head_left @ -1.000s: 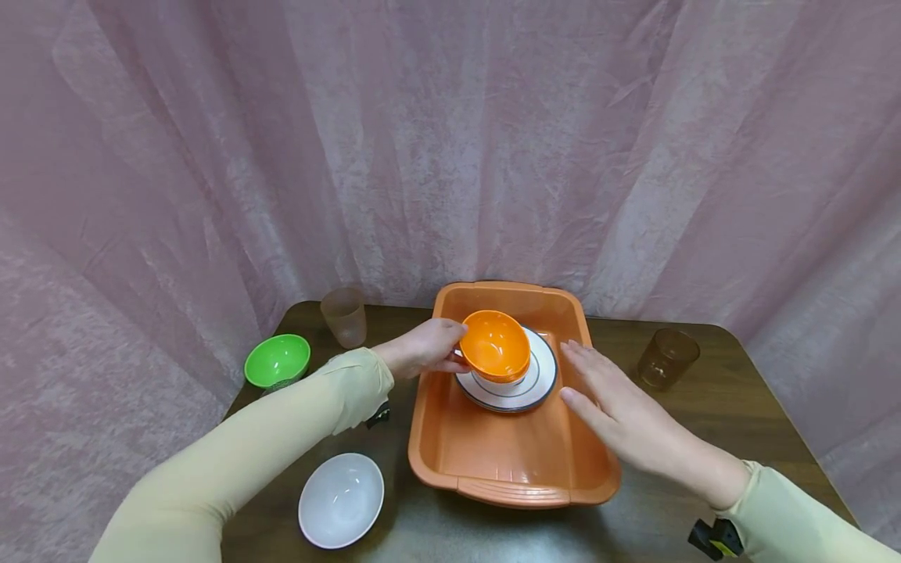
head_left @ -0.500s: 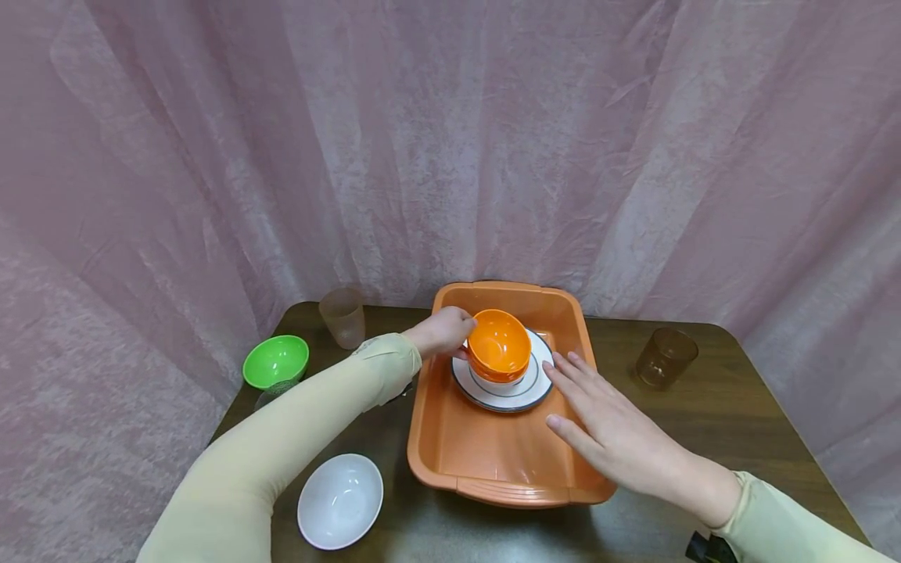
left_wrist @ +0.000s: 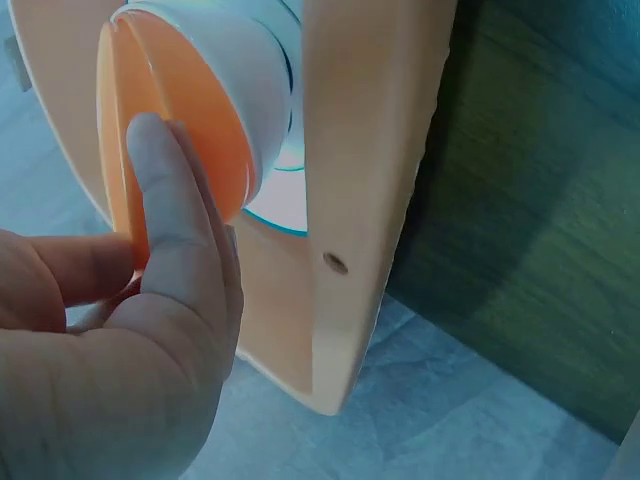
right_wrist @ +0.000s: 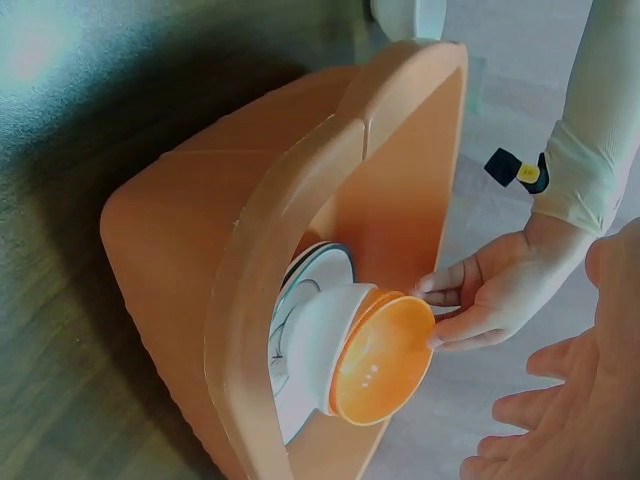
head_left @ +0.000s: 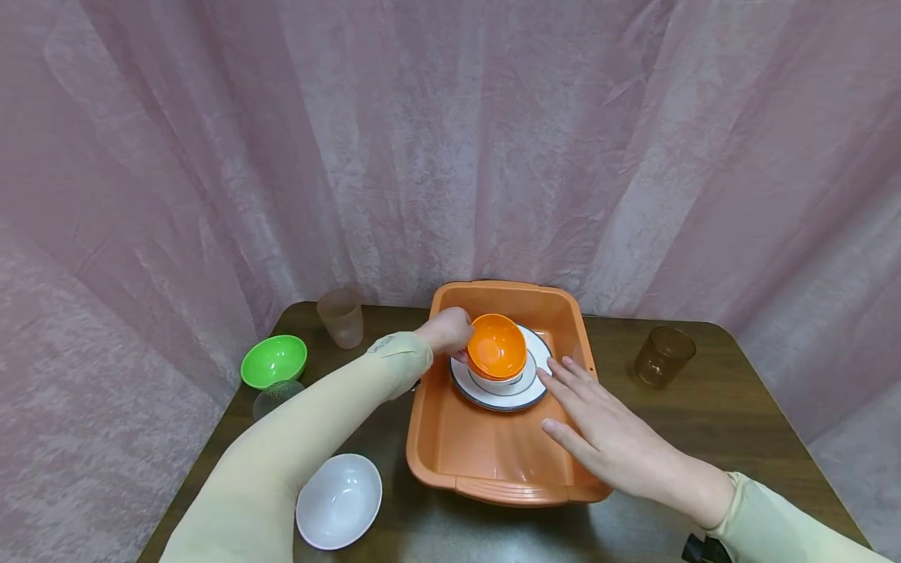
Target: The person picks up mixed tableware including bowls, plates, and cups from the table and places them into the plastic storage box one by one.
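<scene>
My left hand (head_left: 447,331) pinches the left rim of an orange bowl (head_left: 497,344), thumb on one side and fingers on the other. A second orange rim shows close beneath it in the right wrist view. These nest in a white bowl (right_wrist: 318,335), which stands on white dark-rimmed plates (head_left: 540,353) inside an orange basin (head_left: 503,457). Over the basin's right side hangs my right hand (head_left: 612,438), fingers spread and straight, palm toward the bowls, holding nothing.
Left of the basin are a white bowl (head_left: 339,502), a green bowl (head_left: 274,361), a frosted cup (head_left: 342,319) and a dark mesh-like item (head_left: 274,397) partly behind the left sleeve. A brown cup (head_left: 664,356) stands right on the wooden table (head_left: 732,422). A pink curtain (head_left: 450,156) hangs behind.
My left hand has moved right with the orange bowl, which now sits lower and more snugly in the stack. My right hand has come left, nearer the plates.
</scene>
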`<move>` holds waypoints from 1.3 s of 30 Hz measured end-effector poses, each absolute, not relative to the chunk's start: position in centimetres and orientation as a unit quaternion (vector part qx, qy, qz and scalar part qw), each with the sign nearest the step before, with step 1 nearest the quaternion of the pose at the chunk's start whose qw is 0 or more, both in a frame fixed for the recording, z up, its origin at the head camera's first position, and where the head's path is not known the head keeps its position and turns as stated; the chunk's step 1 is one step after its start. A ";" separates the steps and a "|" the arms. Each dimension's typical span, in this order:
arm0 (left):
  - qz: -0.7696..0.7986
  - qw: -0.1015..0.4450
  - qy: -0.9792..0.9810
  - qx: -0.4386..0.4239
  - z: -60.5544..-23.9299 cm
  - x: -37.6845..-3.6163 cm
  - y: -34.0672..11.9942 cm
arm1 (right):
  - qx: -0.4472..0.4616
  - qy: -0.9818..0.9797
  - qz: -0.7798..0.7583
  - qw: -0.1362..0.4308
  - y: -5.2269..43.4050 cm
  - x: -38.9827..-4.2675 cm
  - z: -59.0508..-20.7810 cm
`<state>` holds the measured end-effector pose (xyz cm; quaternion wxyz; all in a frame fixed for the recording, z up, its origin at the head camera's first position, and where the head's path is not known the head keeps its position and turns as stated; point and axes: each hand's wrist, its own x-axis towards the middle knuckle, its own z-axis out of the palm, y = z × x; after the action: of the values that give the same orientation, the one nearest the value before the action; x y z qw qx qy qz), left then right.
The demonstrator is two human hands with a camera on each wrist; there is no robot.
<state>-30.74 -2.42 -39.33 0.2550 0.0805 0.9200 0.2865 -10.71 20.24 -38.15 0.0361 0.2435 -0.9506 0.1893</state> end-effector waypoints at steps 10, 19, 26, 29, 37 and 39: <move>0.239 0.256 0.932 0.094 -39.5 -31.0 -2.0 | 0.244 -0.951 0.189 0.034 20.1 -10.6 -38.4; 0.223 0.254 0.935 0.103 -40.3 -31.4 -1.7 | 0.244 -0.950 0.190 0.031 20.3 -10.7 -38.7; 0.228 0.252 0.934 0.111 -39.9 -31.0 -2.2 | 0.242 -0.951 0.190 0.025 20.5 -10.8 -38.8; 0.180 0.212 0.950 0.143 -39.3 -30.4 -2.5 | 0.237 -0.952 0.193 0.021 20.6 -10.9 -38.8; 0.090 0.104 0.963 0.230 -38.0 -27.9 -4.1 | 0.230 -0.955 0.184 0.028 21.1 -11.1 -38.8; 0.064 0.074 0.961 0.260 -37.9 -27.1 -4.8 | 0.232 -0.955 0.181 0.031 21.1 -11.1 -38.7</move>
<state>-27.13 -4.80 -37.91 0.0744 0.2599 0.9606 0.0643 -11.06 21.13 -38.75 0.0306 0.2317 -0.9553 0.1813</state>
